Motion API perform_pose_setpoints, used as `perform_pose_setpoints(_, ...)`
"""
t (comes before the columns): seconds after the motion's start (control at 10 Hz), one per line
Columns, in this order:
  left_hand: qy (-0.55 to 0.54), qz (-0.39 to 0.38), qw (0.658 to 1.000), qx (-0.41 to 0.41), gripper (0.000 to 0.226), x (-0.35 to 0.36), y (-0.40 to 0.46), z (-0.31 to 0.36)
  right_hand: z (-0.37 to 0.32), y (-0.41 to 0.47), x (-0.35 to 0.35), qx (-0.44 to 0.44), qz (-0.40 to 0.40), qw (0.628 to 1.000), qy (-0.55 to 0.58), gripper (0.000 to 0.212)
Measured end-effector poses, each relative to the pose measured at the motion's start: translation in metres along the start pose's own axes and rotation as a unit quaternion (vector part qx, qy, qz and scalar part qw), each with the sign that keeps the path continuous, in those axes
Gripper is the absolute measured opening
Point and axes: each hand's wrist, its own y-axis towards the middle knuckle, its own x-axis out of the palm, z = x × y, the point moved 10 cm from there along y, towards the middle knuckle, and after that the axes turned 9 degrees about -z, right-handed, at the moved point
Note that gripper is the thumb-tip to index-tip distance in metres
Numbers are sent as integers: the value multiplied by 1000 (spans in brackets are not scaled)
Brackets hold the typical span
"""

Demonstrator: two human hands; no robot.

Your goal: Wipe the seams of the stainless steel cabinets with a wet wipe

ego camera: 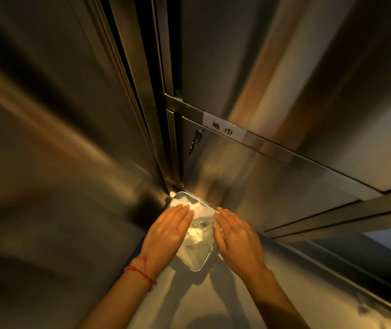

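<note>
A crumpled white wet wipe (199, 211) lies in a small metal tray (205, 257) on the steel surface (213, 300) at the cabinet seam (166, 143), the left hand (168, 230) resting straight fingers on it, the right hand (237, 238) flat-fingered on the tray's rim, gripping nothing.

Dim warm amber light, soft glare streaks on steel cabinets (332, 67), blurred wide-angle stretched edges, dark left side
</note>
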Motion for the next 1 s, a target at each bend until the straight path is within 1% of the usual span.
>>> perform_pose_setpoints(0.1,-11,-21,1000,1,74,23,-4,-2,6,6,13,24,-24,999,36,103)
perform_pose_setpoints(0.2,-20,-37,999,-5,76,40,-6,-6,11,8,21,43,-45,997,39,94)
perform_pose_setpoints(0.3,-26,-54,998,-14,77,51,-6,-11,19,9,43,44,-60,994,78,85)
perform_pose_setpoints(0.4,-34,-75,997,-16,78,62,-4,-12,28,12,64,37,-77,995,52,54)
perform_pose_setpoints(0.5,-5,-119,993,-12,81,73,-1,-11,33,14,65,42,-41,998,30,41)
perform_pose_setpoints(0.6,10,-132,991,-13,80,79,-5,-11,36,13,80,50,-81,995,40,46)
perform_pose_setpoints(0.8,-15,-112,992,-48,58,74,-19,-12,35,11,84,64,-102,992,34,51)
perform_pose_setpoints(0.9,-19,-95,993,-67,52,66,-22,-13,34,8,78,69,-81,994,36,50)
perform_pose_setpoints(1.0,-8,-58,995,-80,31,51,-23,-12,27,4,73,64,-90,994,28,50)
